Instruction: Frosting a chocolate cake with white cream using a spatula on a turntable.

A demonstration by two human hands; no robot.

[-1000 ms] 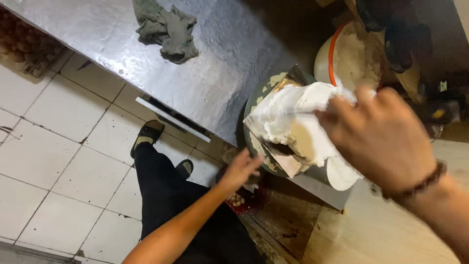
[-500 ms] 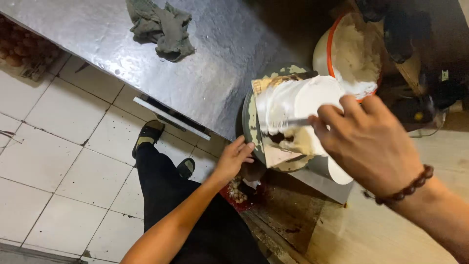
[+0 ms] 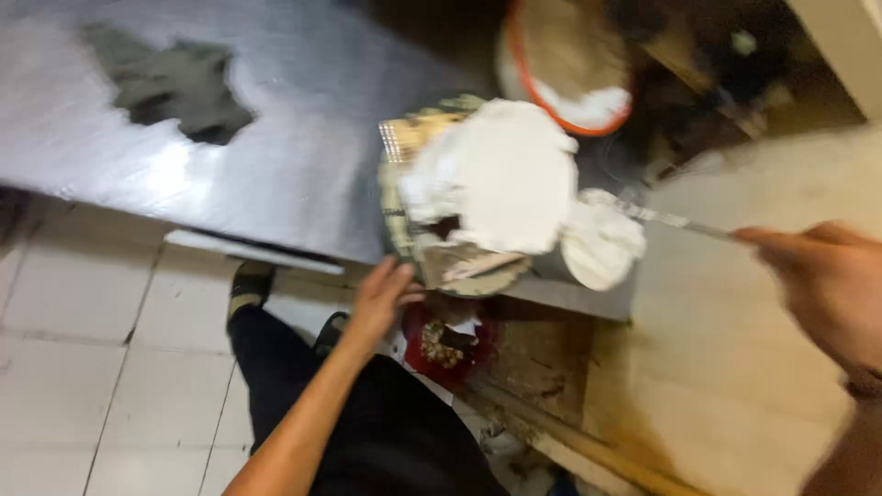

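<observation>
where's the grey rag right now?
Head view, upper left: the crumpled grey rag lies on the steel counter, well left of the round stand with the white-frosted cake and apart from both hands.

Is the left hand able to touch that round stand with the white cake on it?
Probably yes. The left hand is right at the near edge of the round stand, with nothing between them. The white cake sits higher up. The right hand is off to the side holding a spatula.

L hand (image 3: 381, 298) open; R hand (image 3: 822, 285) gripping
</observation>
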